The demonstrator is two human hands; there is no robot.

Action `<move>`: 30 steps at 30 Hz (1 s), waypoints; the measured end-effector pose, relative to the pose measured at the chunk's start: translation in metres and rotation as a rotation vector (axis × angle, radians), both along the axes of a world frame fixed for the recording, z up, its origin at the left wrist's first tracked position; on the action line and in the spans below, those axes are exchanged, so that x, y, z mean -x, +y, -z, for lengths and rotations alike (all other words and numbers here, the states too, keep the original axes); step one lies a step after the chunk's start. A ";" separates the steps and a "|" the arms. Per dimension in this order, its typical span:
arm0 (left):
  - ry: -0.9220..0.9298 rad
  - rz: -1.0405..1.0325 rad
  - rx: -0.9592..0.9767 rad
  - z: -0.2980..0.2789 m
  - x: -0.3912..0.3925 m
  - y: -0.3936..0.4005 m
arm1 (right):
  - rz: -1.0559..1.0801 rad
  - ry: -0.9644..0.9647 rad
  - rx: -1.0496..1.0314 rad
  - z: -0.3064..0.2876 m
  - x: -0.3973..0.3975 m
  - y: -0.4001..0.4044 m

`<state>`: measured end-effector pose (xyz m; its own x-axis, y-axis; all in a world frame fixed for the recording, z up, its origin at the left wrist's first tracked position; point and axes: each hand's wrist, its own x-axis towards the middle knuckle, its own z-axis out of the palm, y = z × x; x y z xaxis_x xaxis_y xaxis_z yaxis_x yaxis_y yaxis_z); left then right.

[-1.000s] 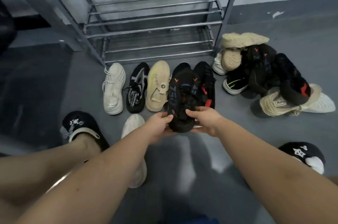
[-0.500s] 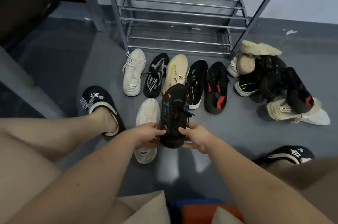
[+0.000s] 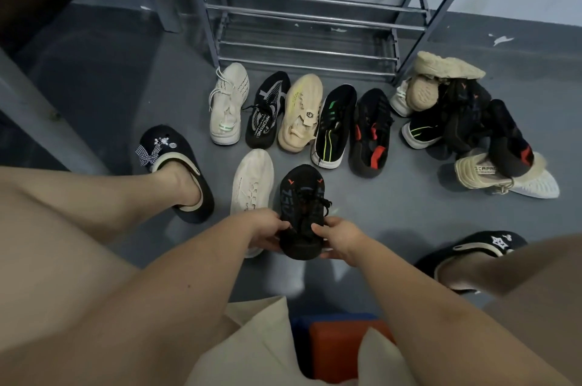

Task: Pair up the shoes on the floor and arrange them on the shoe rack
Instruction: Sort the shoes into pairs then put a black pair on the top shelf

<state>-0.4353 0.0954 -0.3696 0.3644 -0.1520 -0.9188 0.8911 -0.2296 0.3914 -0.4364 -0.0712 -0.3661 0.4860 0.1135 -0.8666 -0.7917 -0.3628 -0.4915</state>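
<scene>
Both hands grip the heel end of a black shoe: the left hand curls round its left side, the right hand round its right. The shoe is dark knit with black laces, small orange marks near the toe and grey lettering along one side. Its toe points away from the hands. Just left of the left hand lies a cream shoe. Beyond the hands a row of five shoes fronts the rack.
</scene>
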 end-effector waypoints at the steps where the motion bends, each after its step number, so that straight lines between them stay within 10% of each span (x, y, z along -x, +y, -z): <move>1: -0.004 0.010 -0.022 0.002 0.001 0.000 | -0.006 -0.002 0.003 0.002 0.002 0.001; 14: -0.559 0.974 -0.739 0.014 0.009 -0.004 | -0.540 -0.332 0.363 0.009 0.004 -0.009; 30: -0.825 1.114 -0.761 -0.002 -0.045 -0.075 | -0.568 -0.476 0.723 -0.005 -0.043 -0.066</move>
